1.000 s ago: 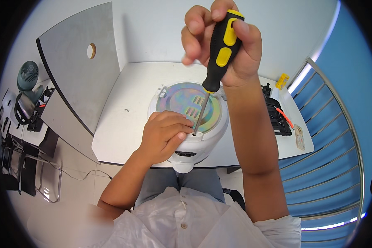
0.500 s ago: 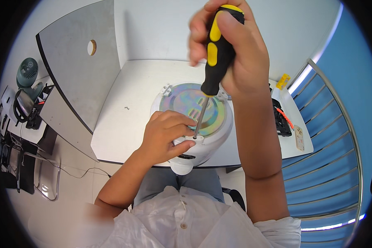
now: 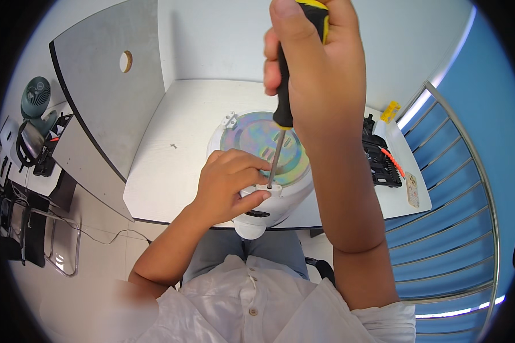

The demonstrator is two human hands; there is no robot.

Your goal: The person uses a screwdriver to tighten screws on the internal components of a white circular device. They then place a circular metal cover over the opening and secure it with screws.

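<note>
My right hand (image 3: 320, 74) grips a black and yellow screwdriver (image 3: 282, 108) by its handle, thumb along its upper part. The shaft points down, its tip in a hole of a small white foot at the near rim of a white rounded appliance (image 3: 292, 200). The appliance's upturned base has a round, iridescent metal plate (image 3: 246, 134). My left hand (image 3: 226, 186) rests on the near left of the base, thumb and fingers apart on either side of the screwdriver tip. Any screw under the tip is hidden.
The appliance stands near the front edge of a white table (image 3: 166, 171). At right lie a black tool case (image 3: 383, 166), a phone-like slab (image 3: 412, 190) and a yellow item (image 3: 391, 111). A grey partition (image 3: 109, 74) rises at left; a metal railing (image 3: 480, 171) curves at right.
My right hand has turned round the screwdriver handle, so its back now faces more toward me. The screwdriver stands slightly more upright, tip in the same hole. My left hand keeps its place.
</note>
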